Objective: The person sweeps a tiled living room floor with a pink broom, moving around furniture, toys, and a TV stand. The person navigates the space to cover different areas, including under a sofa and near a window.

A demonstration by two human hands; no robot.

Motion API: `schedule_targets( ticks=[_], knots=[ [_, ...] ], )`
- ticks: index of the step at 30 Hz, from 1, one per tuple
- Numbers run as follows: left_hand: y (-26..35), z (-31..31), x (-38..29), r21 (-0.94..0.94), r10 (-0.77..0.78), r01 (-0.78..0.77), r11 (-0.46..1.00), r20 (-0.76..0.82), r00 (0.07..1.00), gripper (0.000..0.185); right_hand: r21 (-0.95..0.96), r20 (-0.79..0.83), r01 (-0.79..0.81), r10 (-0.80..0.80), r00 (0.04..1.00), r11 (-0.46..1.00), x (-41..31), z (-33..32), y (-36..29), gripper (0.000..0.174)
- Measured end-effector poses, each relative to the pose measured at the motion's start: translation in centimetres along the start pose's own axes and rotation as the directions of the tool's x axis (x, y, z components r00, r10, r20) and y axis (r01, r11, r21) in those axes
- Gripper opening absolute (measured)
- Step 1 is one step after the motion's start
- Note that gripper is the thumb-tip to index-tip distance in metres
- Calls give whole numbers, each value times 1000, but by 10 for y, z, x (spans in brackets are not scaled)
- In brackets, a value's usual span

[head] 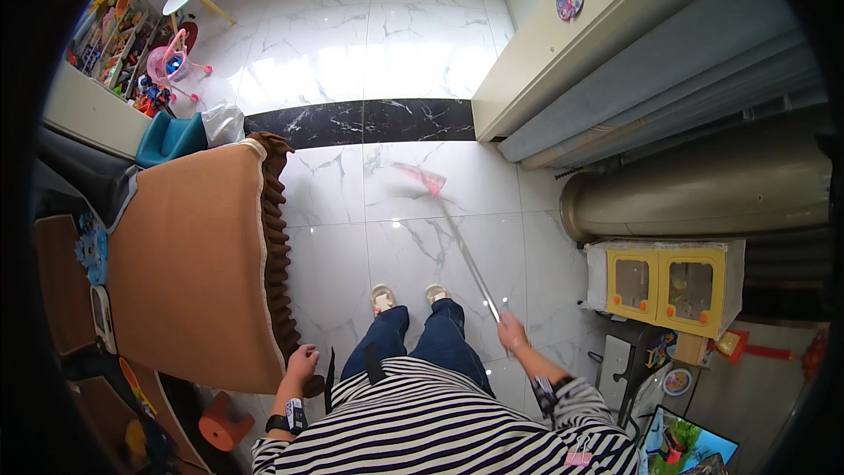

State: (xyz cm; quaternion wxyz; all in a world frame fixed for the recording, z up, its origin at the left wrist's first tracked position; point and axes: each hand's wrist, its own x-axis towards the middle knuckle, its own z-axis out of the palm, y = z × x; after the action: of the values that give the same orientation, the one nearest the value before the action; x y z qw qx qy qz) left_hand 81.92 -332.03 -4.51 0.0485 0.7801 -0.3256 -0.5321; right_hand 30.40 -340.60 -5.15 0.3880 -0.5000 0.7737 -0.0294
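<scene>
My right hand (513, 333) is closed around the upper part of a long metal broom handle (467, 251). The handle slopes away from me over the tiles to a pink broom head (425, 179), which is blurred. On the other side, my left hand (303, 363) holds nothing, its fingers loosely curled. It is beside the near corner of a sofa seat with a brown cover (191, 264) and a ruffled edge; I cannot tell whether they touch. Marble-patterned white floor tiles (330, 244) lie under my feet.
A black marble strip (303, 124) crosses the floor ahead. Left are a teal child's seat (170, 135), a white plastic bag (224, 124), a pink toy stroller (168, 66) and an orange stool (224, 421). A curtain (633, 86) and a yellow-doored cabinet (666, 287) stand right.
</scene>
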Motion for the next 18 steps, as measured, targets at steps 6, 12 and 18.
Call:
schedule_targets(
  ticks=[6,12,18],
  knots=[
    [-2,12,-11,82,-11,15,996,-53,999,34,245,-55,-235,255,965,941,159,3,-71,23],
    [4,32,-38,128,-139,140,982,-17,990,37,-94,3,-78,79,997,992,54,23,5,16],
    [11,59,-44,65,-42,46,997,-50,998,36,-86,209,-60,77,975,994,-98,-13,101,27]
  ],
)
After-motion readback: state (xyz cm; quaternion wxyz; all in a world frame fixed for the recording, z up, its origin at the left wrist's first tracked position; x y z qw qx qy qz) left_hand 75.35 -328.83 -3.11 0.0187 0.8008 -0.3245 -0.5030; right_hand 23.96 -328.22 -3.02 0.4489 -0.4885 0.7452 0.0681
